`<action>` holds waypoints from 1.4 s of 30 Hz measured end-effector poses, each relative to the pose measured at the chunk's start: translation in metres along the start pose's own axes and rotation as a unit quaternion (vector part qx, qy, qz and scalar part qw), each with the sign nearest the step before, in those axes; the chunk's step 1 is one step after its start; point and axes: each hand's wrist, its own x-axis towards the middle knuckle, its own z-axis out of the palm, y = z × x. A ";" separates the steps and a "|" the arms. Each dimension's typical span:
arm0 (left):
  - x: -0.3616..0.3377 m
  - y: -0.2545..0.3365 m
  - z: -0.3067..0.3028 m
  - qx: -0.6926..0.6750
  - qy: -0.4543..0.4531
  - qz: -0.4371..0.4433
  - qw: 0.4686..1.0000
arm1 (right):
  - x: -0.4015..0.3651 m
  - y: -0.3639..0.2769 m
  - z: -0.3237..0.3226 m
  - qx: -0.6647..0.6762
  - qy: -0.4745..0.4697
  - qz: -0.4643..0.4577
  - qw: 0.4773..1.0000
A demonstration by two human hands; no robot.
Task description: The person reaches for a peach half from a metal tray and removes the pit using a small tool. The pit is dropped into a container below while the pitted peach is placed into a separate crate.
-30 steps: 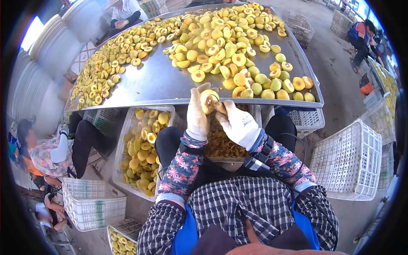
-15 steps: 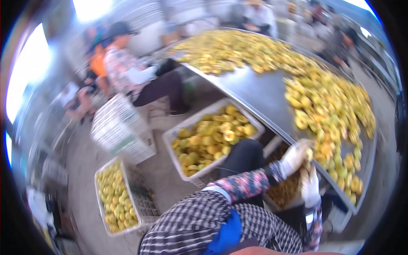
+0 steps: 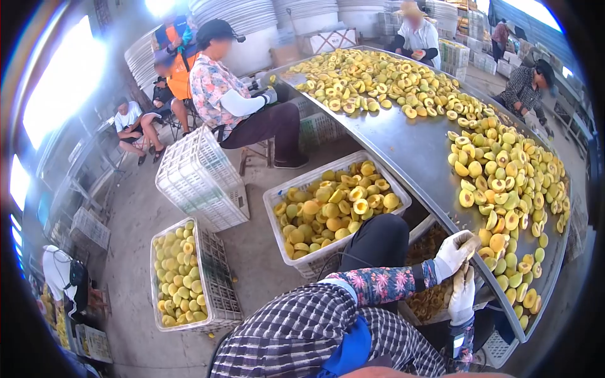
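Both of my hands wear white gloves with stained fingers and meet at the near edge of a metal table (image 3: 403,148). My left hand (image 3: 455,253) is closed, its fingers curled at the table edge. Just below it, my right hand (image 3: 462,295) is closed too, with the fingertips close to the left ones. Whatever lies between them is hidden. Halved yellow-green stone fruit (image 3: 504,183) is heaped on the table beside my hands. Beneath them, a crate holds brownish bits (image 3: 432,302), perhaps pits, partly covered by my arms.
A white crate of halved fruit (image 3: 334,211) stands left of my knee. Farther left are a crate of whole-looking fruit (image 3: 179,277) and stacked white crates (image 3: 201,179). A person in a floral shirt (image 3: 220,94) sits at the table; other people work across it.
The view has steadied and shifted, so the scene sits slightly farther right. A yellow fruit piece showed at my left fingertips before; now none is visible there. My hands remain together at the table edge.
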 end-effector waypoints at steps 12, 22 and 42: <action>0.003 0.041 -0.003 0.094 -0.045 -0.191 0.976 | -0.008 -0.031 -0.015 0.369 -0.106 0.345 0.857; -0.005 0.041 0.005 0.046 -0.015 -0.200 0.978 | -0.013 -0.027 -0.015 0.607 -0.122 0.371 0.692; -0.003 0.060 0.000 0.108 -0.035 -0.294 0.949 | -0.028 -0.026 -0.024 0.684 -0.215 0.330 0.615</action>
